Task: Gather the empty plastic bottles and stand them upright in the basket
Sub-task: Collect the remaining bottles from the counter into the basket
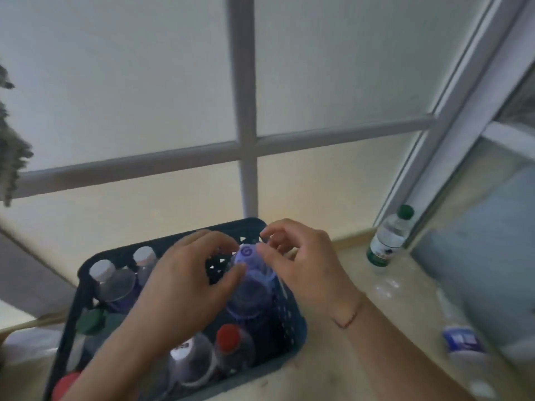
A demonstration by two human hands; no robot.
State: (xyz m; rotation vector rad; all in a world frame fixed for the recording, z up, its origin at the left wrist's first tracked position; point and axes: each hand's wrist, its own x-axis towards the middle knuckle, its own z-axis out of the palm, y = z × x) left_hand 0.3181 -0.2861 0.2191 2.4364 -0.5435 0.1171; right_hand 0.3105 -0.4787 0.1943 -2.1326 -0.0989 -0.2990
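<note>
A dark blue perforated basket [86, 267] stands on the pale floor and holds several plastic bottles upright, with white, green and red caps. At its far right corner stands a purple-capped bottle [252, 287]. My left hand [185, 287] touches its cap from the left, thumb and fingers curled around it. My right hand [304, 264] pinches the cap from the right. Outside the basket, a green-capped bottle [389, 237] stands upright by the window frame. A blue-labelled bottle [463, 342] lies on its side at the right.
A window with white bars [246, 111] rises right behind the basket. A sliding door frame [451, 134] runs up the right side. A fuzzy grey object [11, 151] hangs at the left edge. Bare floor lies between the basket and the lying bottle.
</note>
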